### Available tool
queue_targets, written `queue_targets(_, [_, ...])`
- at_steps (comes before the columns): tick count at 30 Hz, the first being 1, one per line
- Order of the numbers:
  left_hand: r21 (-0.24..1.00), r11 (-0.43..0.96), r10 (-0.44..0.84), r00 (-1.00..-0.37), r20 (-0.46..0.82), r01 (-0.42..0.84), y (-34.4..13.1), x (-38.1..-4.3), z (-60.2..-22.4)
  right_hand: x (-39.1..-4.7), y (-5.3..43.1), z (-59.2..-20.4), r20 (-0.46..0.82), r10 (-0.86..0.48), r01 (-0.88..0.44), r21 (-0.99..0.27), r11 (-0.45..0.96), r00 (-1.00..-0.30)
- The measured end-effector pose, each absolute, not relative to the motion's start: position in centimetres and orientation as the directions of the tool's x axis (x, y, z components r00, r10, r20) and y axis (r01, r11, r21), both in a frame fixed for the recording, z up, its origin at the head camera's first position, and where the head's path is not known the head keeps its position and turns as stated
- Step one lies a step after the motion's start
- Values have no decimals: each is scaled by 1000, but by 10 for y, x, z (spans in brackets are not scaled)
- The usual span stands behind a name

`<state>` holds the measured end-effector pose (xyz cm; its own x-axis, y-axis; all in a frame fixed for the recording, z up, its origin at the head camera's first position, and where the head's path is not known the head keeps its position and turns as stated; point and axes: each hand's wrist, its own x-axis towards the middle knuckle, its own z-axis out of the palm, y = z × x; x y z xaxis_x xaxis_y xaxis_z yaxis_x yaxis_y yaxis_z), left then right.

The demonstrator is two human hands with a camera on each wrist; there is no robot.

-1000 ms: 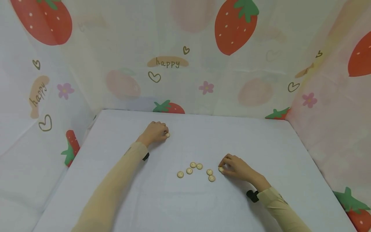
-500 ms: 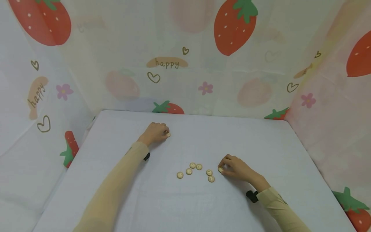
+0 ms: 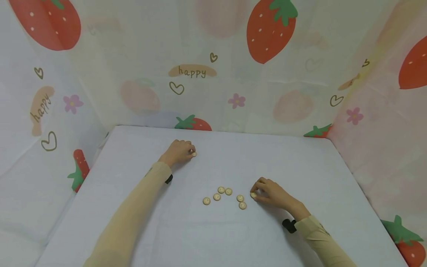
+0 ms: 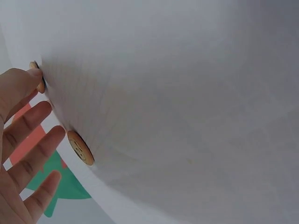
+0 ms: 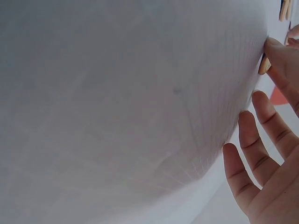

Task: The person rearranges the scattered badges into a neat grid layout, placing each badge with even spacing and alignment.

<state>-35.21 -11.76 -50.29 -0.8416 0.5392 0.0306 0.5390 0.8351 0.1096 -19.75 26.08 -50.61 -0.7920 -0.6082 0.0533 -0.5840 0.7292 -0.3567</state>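
Note:
Several round wooden buttons lie on the white table. My left hand (image 3: 178,152) is at the far left, with a button (image 3: 194,154) at its thumb and forefinger. In the left wrist view the thumb lies on that button (image 4: 41,79), and another button (image 4: 80,148) lies flat by the other fingertips; the head view hides this second one behind the hand. Nearer and to the right, my right hand (image 3: 271,193) pinches a button (image 3: 253,195) between thumb and forefinger at the table. The right wrist view shows this button (image 5: 265,64) at the thumb tip, its other fingers spread.
Between the hands, a loose row of buttons (image 3: 217,197) runs across the middle, with one button (image 3: 242,205) just left of the right hand. Strawberry-patterned cloth (image 3: 193,104) walls the back and both sides of the white tabletop (image 3: 200,241).

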Motion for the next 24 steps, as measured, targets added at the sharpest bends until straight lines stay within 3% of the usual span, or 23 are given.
queue_targets(14, [166, 852, 500, -866, 25, 497, -119, -353, -504, -198, 261, -508, 66, -612, -590, -366, 720, -788])
queue_targets(21, [166, 849, 503, -863, 44, 502, -118, -355, -507, -198, 262, -510, 163, -649, -661, -335, 672, -743])
queue_targets(24, [160, 850, 503, -863, 42, 503, -119, -355, -508, -198, 262, -510, 148, -646, -652, -342, 677, -748])
